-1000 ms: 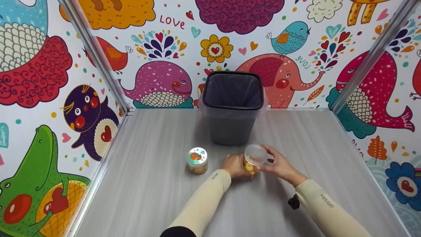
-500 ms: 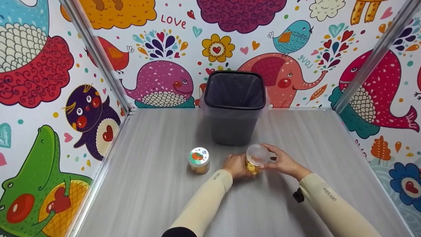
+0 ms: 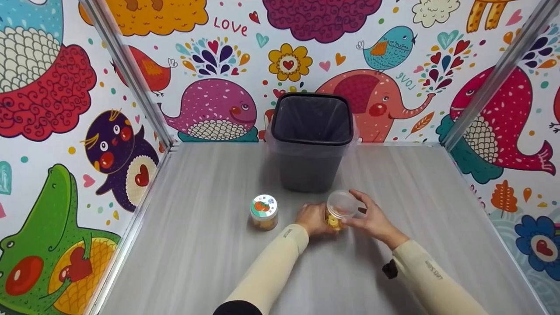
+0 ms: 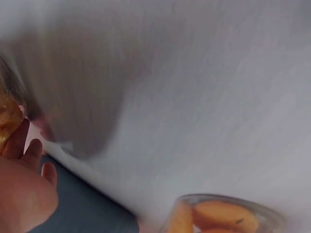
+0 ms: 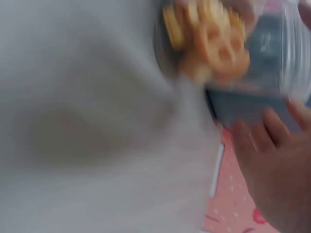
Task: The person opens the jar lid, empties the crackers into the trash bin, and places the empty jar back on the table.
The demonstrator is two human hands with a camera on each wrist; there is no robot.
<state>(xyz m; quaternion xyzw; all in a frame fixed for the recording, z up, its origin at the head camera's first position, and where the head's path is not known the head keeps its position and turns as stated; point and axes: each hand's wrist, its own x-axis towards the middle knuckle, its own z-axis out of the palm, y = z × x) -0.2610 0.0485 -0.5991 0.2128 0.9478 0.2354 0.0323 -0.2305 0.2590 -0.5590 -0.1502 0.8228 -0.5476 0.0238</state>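
Stretching toward the waste bin [image 3: 309, 170] over a grey wood-grain table [image 3: 210, 245], two cream sleeves [image 3: 267, 267] lie closest to view. On the bin's near side, by its right front corner, both hands hold a clear jar [image 3: 342, 206]: the left hand [image 3: 313, 219] has its fingers curled round the lower body, while the right hand [image 3: 372, 219] pinches the upper end between thumb and fingers. Yellow-orange snack pieces [image 3: 334, 223], at least one pierced like a wheel, bunch in the lower part of this jar; whether its translucent round top is a bare mouth or a cover, I cannot tell. Near the bin's left front corner stands a second jar [image 3: 264, 223], upright, capped by a white-and-green lid [image 3: 264, 205] with an orange-red fruit printed on it; orange pieces show through its wall. Farther off, the bin itself is dark grey and black-rimmed, lined with a thin bag [image 3: 355, 135] folded over the outside. Behind it rises a cartoon-printed wall [image 3: 286, 63], purple whale to its left, coral elephant to its right.
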